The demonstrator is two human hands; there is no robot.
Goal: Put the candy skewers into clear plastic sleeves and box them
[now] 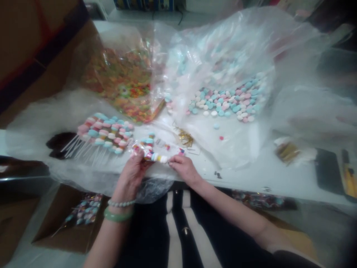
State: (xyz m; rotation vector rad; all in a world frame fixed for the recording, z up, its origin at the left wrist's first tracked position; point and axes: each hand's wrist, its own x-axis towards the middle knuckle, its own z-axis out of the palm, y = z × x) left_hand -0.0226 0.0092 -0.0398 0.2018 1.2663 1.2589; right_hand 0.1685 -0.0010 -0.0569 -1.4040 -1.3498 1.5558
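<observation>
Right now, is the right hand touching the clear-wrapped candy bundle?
Touching. The head view shows the fingertips of the right hand pressed against the end of the clear-wrapped candy bundle.

I am logging bright, even light, glare spreading across the clear polythene bag (223, 48), and soft blur bending the frame's edges.

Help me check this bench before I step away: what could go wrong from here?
The wrapped candy stick held between the left hand and right hand sits at the table edge, so it might slip and fall. The loose pastel candies on the plastic sheet could roll away. The tangled gold twist ties nearby might snag the wrapper.
</observation>
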